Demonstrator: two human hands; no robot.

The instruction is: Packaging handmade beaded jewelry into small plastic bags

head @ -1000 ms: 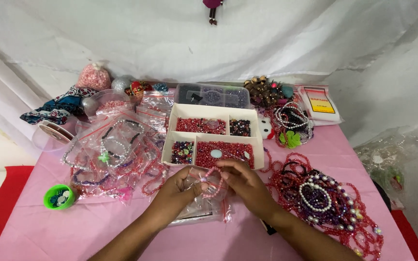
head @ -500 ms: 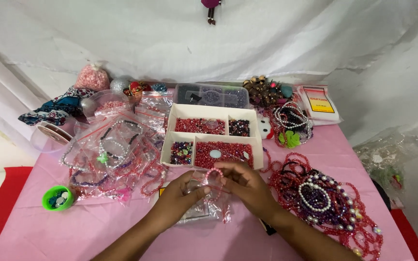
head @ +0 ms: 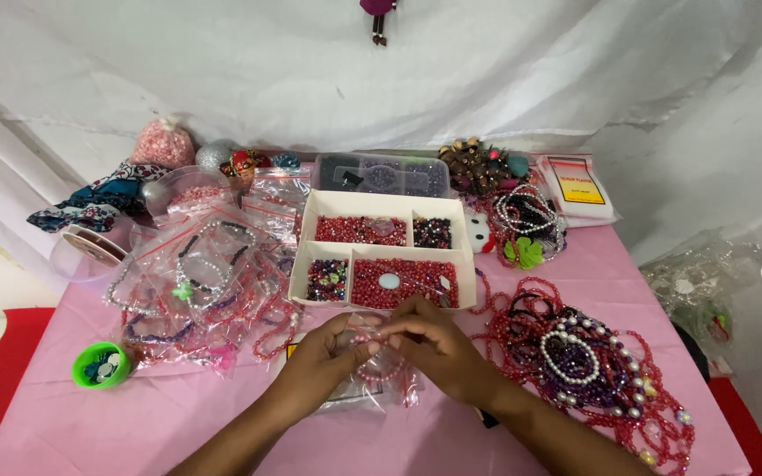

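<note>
hands meet over clear bag (head: 359, 388) on pink surface (head: 134, 423), near bead tray (head: 381, 256). left hand (head: 324, 361) and right hand (head: 438, 348): narrow pinch grip on pink bead strand (head: 379, 368). best kept low, taut, fingertips close.

A small clear plastic bag (head: 372, 379) lies crumpled on the pink tablecloth at the near middle, just in front of the white bead tray. It is glossy and wrinkled, its mouth raised toward the far side — pinched there from both sides. Inside and at the opening shows a pink beaded bracelet (head: 379, 368) — a loop of small rosy beads, partly hidden, curving down the bag's right half.
</note>
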